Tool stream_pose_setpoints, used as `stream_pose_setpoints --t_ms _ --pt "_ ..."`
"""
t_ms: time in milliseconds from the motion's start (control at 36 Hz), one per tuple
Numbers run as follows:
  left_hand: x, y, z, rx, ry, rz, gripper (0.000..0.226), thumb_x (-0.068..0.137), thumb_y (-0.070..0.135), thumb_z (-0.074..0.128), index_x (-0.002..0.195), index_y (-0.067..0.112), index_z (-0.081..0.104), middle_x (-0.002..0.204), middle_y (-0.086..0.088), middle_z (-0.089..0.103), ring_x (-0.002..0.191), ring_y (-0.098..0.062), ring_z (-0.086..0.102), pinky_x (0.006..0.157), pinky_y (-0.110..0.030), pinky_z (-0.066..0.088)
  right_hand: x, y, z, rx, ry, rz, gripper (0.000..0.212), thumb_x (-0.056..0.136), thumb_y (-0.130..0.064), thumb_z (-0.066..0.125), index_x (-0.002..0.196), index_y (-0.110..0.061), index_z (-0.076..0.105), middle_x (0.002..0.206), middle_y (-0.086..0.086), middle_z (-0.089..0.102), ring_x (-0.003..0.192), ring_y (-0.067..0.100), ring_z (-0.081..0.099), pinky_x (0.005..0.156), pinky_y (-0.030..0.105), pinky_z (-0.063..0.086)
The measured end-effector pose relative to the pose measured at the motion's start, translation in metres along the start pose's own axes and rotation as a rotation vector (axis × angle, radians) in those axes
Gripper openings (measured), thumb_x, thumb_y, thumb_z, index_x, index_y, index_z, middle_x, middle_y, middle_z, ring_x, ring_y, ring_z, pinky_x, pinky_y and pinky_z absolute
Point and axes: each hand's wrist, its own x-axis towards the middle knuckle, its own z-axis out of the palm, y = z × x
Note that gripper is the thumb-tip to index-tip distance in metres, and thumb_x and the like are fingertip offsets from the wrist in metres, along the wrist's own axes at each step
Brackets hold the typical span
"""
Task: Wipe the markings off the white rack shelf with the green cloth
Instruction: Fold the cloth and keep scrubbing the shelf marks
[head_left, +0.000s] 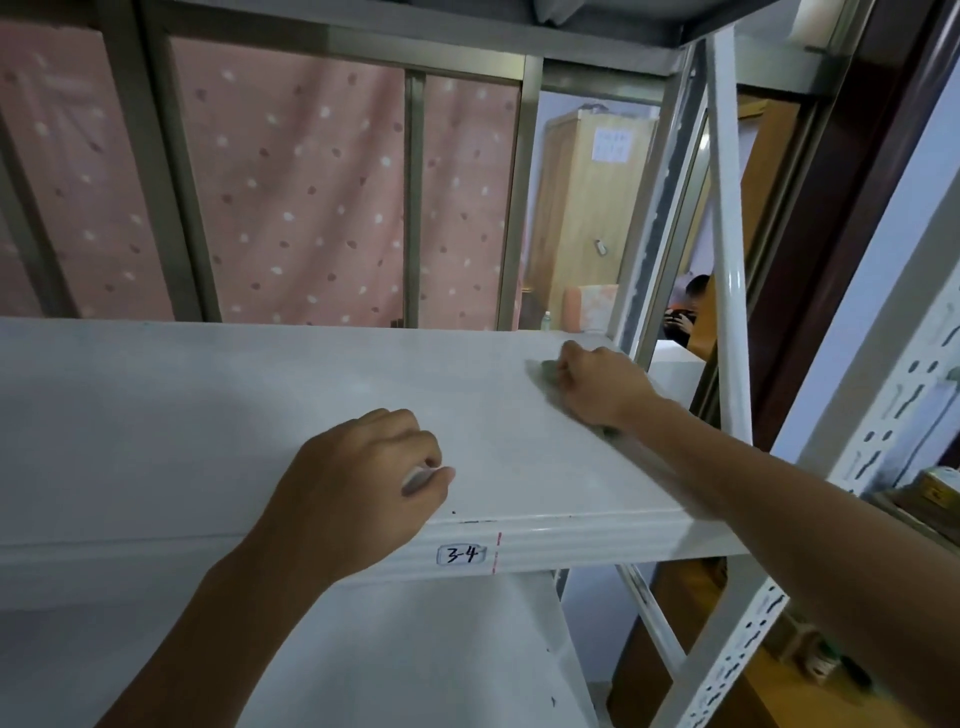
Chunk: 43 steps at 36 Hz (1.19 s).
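Pink dotted curtain (291, 197) behind a grey window frame (514, 192) fills the background; wooden cabinet (582, 208) visible past it on the right; another person (688, 309) sits low and far back, partly hidden by the rack's white upright (727, 234).

White rack shelf (208, 415) spans the view at your chest level; front lip carries a label (462, 554) reading "3-4" with a red dashed line just beside it; a few small dark specks on the top surface near the front edge, right of your left hand.

Your left hand (358, 483) rests on the shelf close to the front edge, fingers (415, 441) curled into a loose fist; something small and pale grey shows between thumb and index finger, too small to identify.

Your right hand (597, 384) is at the far right end of the shelf, near the back corner beside the diagonal brace; fingers bunched together and clamped on the green cloth (545, 376); cloth is pressed flat on the shelf surface, mostly hidden under the hand, blurred greyish-green edges showing to the left and along the wrist.

Perforated white post (893, 395) stands at the right of the frame; lower shelf (363, 654) below shows a couple of dark marks.
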Motion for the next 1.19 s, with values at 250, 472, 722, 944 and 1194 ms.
stream_pose_setpoints --t_ms 250,472,722,944,1194 --pt "0.01 0.002 0.008 -0.008 -0.051 -0.001 0.031 0.091 0.044 0.054 0.077 0.022 0.07 0.076 0.008 0.064 0.069 -0.018 0.063 0.055 -0.035 0.053 0.064 0.059 0.015 -0.028 -0.035 0.183 0.035 0.103 -0.036 0.036 0.12 -0.007 0.048 0.107 0.021 0.06 0.089 0.033 0.055 0.069 0.036 0.04" --pt "0.011 -0.001 0.001 0.041 -0.088 -0.088 0.037 0.094 0.047 0.045 0.072 0.026 0.068 0.07 0.01 0.061 0.065 -0.011 0.058 0.053 -0.03 0.049 0.118 0.048 0.025 -0.049 -0.056 0.109 0.03 0.1 -0.029 0.043 0.117 -0.005 0.047 0.114 0.026 0.061 0.101 0.04 0.059 0.072 0.037 0.039" --pt "0.006 0.0 0.002 0.23 -0.053 -0.096 0.047 0.097 0.045 0.044 0.058 0.022 0.059 0.057 0.005 0.052 0.054 -0.016 0.049 0.048 -0.03 0.04 0.129 -0.051 0.031 0.044 -0.055 -0.318 0.027 0.097 -0.032 0.044 0.113 -0.011 0.048 0.096 0.018 0.066 0.088 0.036 0.063 0.077 0.041 0.052" --pt "-0.007 0.001 -0.002 0.284 0.177 -0.075 0.049 0.102 0.032 0.053 0.057 0.015 0.054 0.054 0.001 0.049 0.052 -0.022 0.046 0.049 -0.028 0.026 0.046 -0.111 0.017 0.278 0.04 -0.694 0.012 0.095 -0.013 0.048 0.105 -0.018 0.053 0.064 -0.015 0.049 0.052 0.011 0.047 0.059 0.029 0.04" --pt "-0.057 -0.011 -0.035 0.242 0.315 -0.02 0.041 0.097 0.016 0.06 0.057 0.01 0.052 0.055 -0.003 0.05 0.051 -0.023 0.044 0.052 -0.027 0.035 -0.033 -0.124 -0.014 0.381 0.018 -0.772 0.006 0.097 -0.018 0.055 0.103 -0.017 0.057 0.052 -0.017 0.044 0.046 0.007 0.043 0.054 0.016 0.031"
